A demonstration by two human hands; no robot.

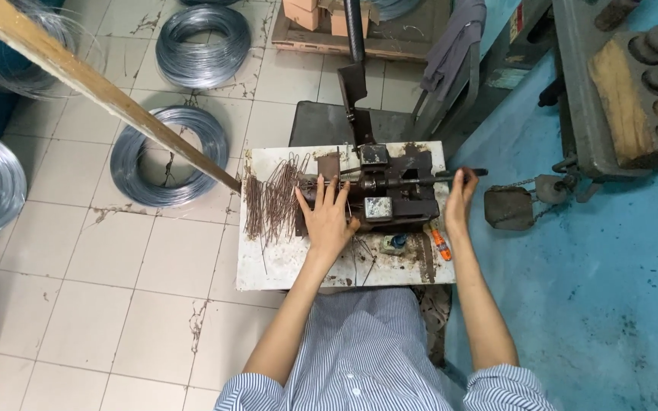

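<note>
The person sat in a blue-and-white striped shirt [367, 350] close against a small white, rust-stained worktable [283, 266] set on a pale tiled floor [116, 297] that met a blue painted floor [611, 304] on the right-hand side. The left hand [327, 217] lay flat with its fingers spread, grasping nothing, on the near-left part of a dark metal bench press [378, 190]. The right hand [460, 199] was curled around the press's thin horizontal lever rod [451, 175], close to that rod's far end. Just left of the left hand lay a loose pile of short brown wire pieces [272, 199]. Between the two wrists, near the table's front edge, sat a small bottle [397, 242] and an orange-handled tool [440, 245]. Beyond the left hand a long wooden pole [100, 87] slanted down to the table's corner, crossing over coils of grey wire [169, 156] on the tiles. Farther right of the right hand stood a grey machine frame [611, 91].
</note>
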